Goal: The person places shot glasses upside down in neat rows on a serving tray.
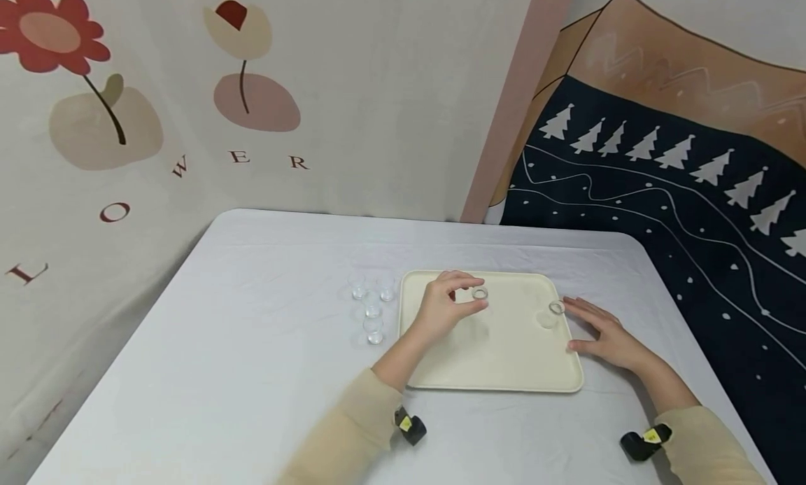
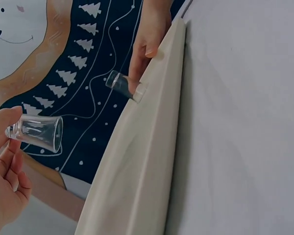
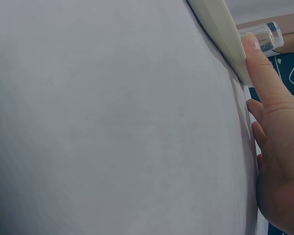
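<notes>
Glass cup (image 1: 480,293) pinched by left fingers (image 1: 462,283) (seemingly aloft).

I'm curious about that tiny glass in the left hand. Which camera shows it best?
The left wrist view: the little glass appears large and clear, pinched by the left hand. The head view shows only its small rim above the tray. The right wrist view misses it, showing another glass instead.

Cream tray (image 1: 504,362), clear glass cups (image 1: 371,306), pale lilac tablecloth (image 1: 252,345), navy backdrop (image 1: 680,191) with white trees, red flower print (image 1: 50,33)
</notes>
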The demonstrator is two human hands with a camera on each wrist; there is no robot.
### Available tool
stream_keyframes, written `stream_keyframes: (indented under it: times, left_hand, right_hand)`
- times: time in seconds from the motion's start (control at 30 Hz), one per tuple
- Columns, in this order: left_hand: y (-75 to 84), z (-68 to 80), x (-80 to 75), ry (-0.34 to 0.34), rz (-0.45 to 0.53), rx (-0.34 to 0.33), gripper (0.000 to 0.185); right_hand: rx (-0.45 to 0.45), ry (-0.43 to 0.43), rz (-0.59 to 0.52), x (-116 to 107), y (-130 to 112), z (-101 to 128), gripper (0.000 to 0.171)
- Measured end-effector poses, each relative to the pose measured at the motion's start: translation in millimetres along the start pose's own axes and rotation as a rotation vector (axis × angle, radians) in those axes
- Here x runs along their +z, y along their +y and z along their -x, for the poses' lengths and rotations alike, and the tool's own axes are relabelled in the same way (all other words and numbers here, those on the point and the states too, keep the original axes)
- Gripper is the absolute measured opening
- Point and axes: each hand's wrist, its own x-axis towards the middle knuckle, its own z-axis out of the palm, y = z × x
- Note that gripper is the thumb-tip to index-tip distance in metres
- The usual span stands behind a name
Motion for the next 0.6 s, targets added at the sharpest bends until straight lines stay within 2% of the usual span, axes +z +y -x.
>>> stream_keyframes:
  times: [0.33,0.6]
  left_hand:
    - [-7.5,-13.9,41.0,-0.011,-0.05,0.018,0.03]
    - [-15.3,-20.8,64.8,-0.025,-0.053,0.011,0.03]
  right_hand:
    - [0.022,-0.01,-0.005,0,0,0,0.078]
    - [0.016,-0.011,-0.005,-1,-3,0,0.077]
